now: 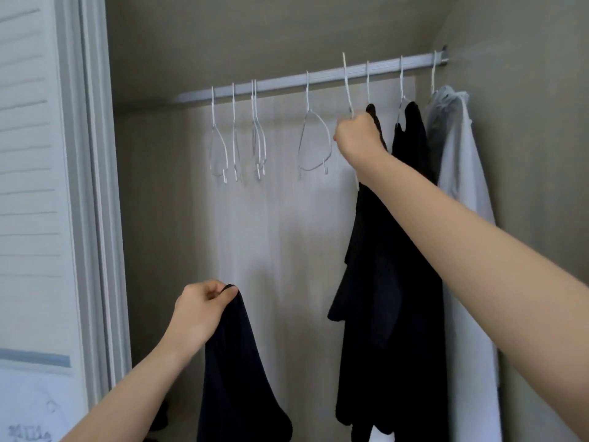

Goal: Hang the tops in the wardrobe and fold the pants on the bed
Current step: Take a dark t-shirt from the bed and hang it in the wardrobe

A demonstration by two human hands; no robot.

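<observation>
Right hand (357,135) gripping a white hanger (347,84) seemingly off the rail (287,81), left hand (199,309) clutching a dark top (236,371).

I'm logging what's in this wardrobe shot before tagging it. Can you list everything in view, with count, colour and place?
Rail: one, pale metal, across the top of the wardrobe.
Empty hangers: about five, white, on the rail's left and middle; the exact count in the left cluster is hard to tell.
Held hanger: one, white, raised at the rail, gripped by the right hand.
Hung dark garments: two, black, on hangers right of centre.
White garment: one, on a hanger at the far right.
Dark top: one, navy or black, hanging from the left hand, lower centre.
Louvred door: one, white, left edge.
Left hand: pinches the dark top.
Right hand: grips the held hanger.
</observation>
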